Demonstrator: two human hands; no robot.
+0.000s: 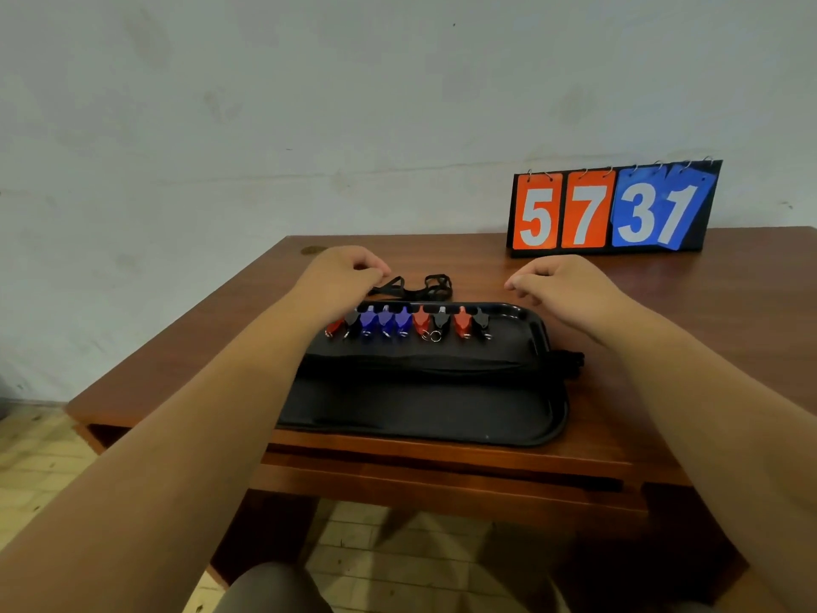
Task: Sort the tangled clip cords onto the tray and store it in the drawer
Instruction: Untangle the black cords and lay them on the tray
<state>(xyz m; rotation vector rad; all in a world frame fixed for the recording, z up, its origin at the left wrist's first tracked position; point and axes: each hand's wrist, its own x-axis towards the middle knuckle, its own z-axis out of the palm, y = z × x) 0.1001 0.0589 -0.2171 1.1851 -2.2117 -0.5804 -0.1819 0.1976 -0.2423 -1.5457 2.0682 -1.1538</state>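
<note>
Brown wooden table [729,294] against pale wall. Black rectangular plastic tray [548,435] near front edge. Row of red, black and blue clips [406,323] along its far side, black cords [424,287] looped on table just beyond tray. Left hand [340,276] curled at cord end, cannot tell whether it pinches cord. Right hand [561,289] loosely curled, holding nothing. Orange-and-blue flip scoreboard [614,210] behind.

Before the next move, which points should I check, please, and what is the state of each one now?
1. Clips in a row on the tray: ok.
2. Loose cord on tray: not ok, it lies on the table behind.
3. Left hand grips that cord: cannot tell.
4. Right hand free: ok.
5. Cord bundle inside the tray: not ok, overhangs right rim.
6. Drawer open: not ok, looks shut.
</note>
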